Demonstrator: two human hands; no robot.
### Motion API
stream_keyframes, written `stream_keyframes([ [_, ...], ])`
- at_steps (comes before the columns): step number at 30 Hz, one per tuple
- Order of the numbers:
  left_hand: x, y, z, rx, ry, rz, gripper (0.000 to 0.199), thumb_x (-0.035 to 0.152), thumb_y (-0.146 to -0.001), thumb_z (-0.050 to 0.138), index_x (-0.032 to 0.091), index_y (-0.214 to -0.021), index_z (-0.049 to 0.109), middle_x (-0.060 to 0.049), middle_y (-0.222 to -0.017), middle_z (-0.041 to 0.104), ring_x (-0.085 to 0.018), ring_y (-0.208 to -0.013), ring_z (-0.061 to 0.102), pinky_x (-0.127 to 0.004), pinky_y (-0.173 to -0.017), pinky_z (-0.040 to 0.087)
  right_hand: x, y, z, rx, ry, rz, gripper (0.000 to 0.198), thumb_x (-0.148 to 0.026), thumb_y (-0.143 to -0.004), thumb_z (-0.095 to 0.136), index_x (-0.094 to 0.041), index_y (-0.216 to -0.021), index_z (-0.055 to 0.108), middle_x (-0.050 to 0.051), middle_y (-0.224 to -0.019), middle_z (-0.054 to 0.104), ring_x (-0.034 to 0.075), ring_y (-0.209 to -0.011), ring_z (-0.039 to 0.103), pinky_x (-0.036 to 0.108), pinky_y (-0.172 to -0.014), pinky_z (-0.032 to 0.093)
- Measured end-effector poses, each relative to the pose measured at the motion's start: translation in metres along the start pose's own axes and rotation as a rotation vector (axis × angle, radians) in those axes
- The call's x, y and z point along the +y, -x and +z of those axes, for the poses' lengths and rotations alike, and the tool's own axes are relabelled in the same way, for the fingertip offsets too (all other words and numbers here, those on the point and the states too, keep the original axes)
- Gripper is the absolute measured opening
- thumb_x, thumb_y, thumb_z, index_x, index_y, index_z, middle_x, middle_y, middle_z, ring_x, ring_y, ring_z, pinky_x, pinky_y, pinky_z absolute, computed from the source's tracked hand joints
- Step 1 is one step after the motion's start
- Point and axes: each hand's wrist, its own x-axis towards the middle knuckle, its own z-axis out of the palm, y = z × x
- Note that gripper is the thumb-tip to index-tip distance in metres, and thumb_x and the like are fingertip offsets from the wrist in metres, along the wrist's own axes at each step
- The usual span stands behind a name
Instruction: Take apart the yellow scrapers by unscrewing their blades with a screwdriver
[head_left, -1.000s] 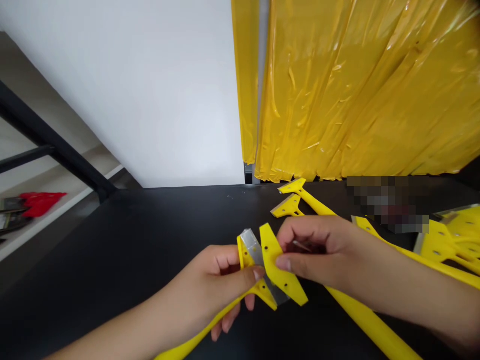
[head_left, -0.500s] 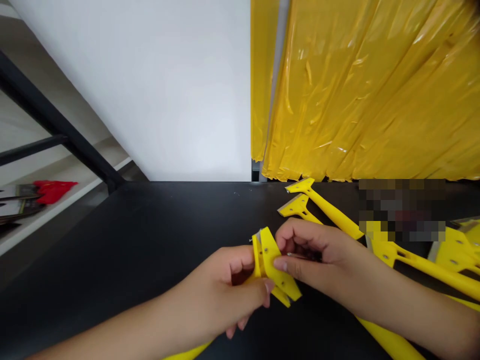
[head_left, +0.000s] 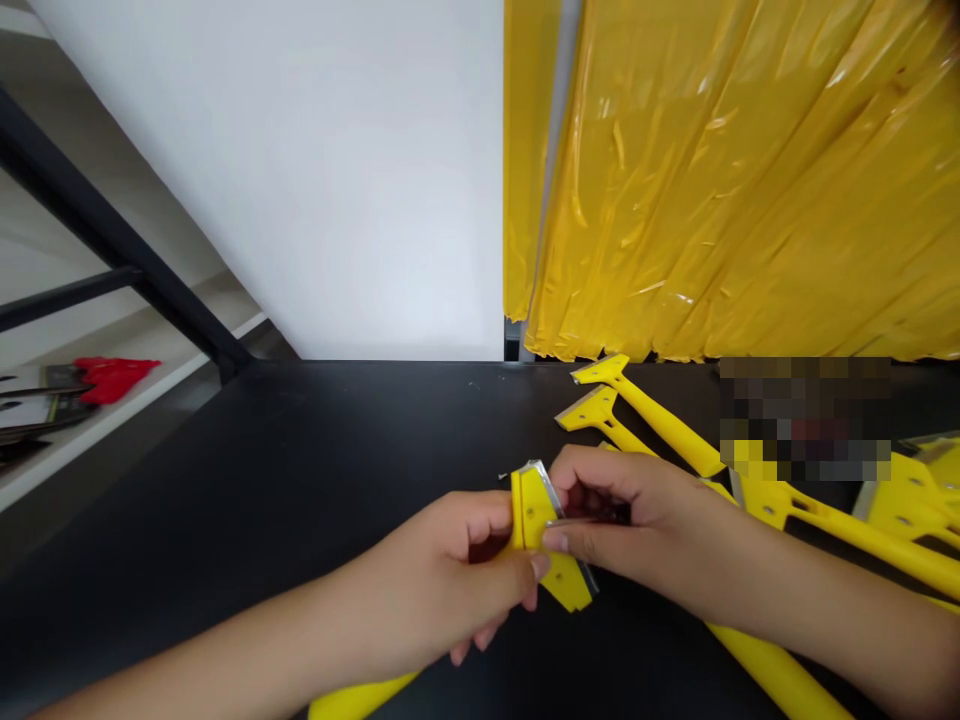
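My left hand (head_left: 472, 570) is closed around a yellow scraper (head_left: 537, 505), thumb across its head. Its yellow handle (head_left: 364, 697) runs out below my wrist toward the bottom edge. A silver blade strip (head_left: 553, 490) shows along the right edge of the head, and screws dot its face. At that edge my right hand (head_left: 622, 505) is pinched, thumb and fingertips touching the scraper. A thin metal rod (head_left: 581, 520) lies between the right thumb and fingers; its far end is hidden in the hand. A tiny screw (head_left: 502, 477) lies on the black table just beyond the scraper.
More yellow scrapers (head_left: 660, 420) lie on the black table (head_left: 300, 480) to the right, some partly under my right arm. Yellow plastic-wrapped stock (head_left: 712, 200) and a white panel (head_left: 337, 180) stand behind the table. A shelf with a red item (head_left: 116, 380) is at left.
The yellow cover plate, lifted off the scraper head before, now lies closed against it. The silver strip has come into view along the right edge. Both hands keep nearly the same place.
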Motion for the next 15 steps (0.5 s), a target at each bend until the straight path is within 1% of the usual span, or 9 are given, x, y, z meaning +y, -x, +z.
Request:
stream_keyframes([
  [2, -0.0007, 0.0004, -0.0008, -0.017, -0.022, 0.016, 0.010, 0.027, -0.099, 0.056, 0.020, -0.094, 0.061, 0.005, -0.075, 0.057, -0.007, -0.054, 0.047, -0.016, -0.047, 0.043, -0.0002, -0.0005, 0.0001, 0.007, -0.001, 0.004, 0.029, -0.041, -0.100, 0.073, -0.024, -0.085, 0.055, -0.007, -0.076, 0.050, 0.011, -0.071, 0.045, 0.027, -0.064, 0.036],
  [4, -0.0014, 0.0009, -0.0010, -0.020, -0.037, 0.018, 0.009, 0.023, -0.098, 0.055, 0.021, -0.093, 0.062, 0.006, -0.075, 0.056, -0.007, -0.054, 0.047, -0.016, -0.047, 0.043, -0.0015, -0.0008, 0.0003, 0.010, -0.011, 0.006, 0.029, -0.041, -0.099, 0.073, -0.023, -0.084, 0.056, -0.007, -0.076, 0.050, 0.011, -0.071, 0.045, 0.027, -0.064, 0.036],
  [7, -0.0021, 0.0015, -0.0006, -0.009, -0.059, 0.001, 0.018, 0.032, -0.103, 0.053, 0.020, -0.092, 0.062, 0.007, -0.065, 0.052, -0.008, -0.052, 0.046, -0.016, -0.046, 0.041, -0.0044, -0.0009, 0.0012, 0.009, -0.021, 0.006, 0.030, -0.043, -0.098, 0.074, -0.023, -0.082, 0.058, -0.006, -0.076, 0.052, 0.011, -0.072, 0.046, 0.027, -0.064, 0.036],
  [10, -0.0021, 0.0011, 0.0002, -0.003, -0.059, -0.007, 0.028, 0.041, -0.105, 0.053, 0.020, -0.091, 0.063, 0.007, -0.060, 0.051, -0.008, -0.049, 0.045, -0.017, -0.045, 0.039, -0.0053, -0.0013, 0.0031, 0.009, -0.032, 0.012, 0.034, -0.046, -0.097, 0.075, -0.022, -0.080, 0.057, -0.006, -0.073, 0.050, 0.011, -0.070, 0.044, 0.027, -0.062, 0.034],
  [15, -0.0019, -0.0011, 0.0019, 0.008, -0.033, -0.001, 0.033, 0.046, -0.105, 0.054, 0.020, -0.088, 0.063, 0.008, -0.058, 0.051, -0.008, -0.047, 0.044, -0.017, -0.045, 0.039, -0.0026, -0.0041, 0.0064, 0.019, -0.039, 0.012, 0.036, -0.049, -0.096, 0.075, -0.022, -0.081, 0.057, -0.006, -0.072, 0.049, 0.011, -0.069, 0.043, 0.027, -0.061, 0.034],
])
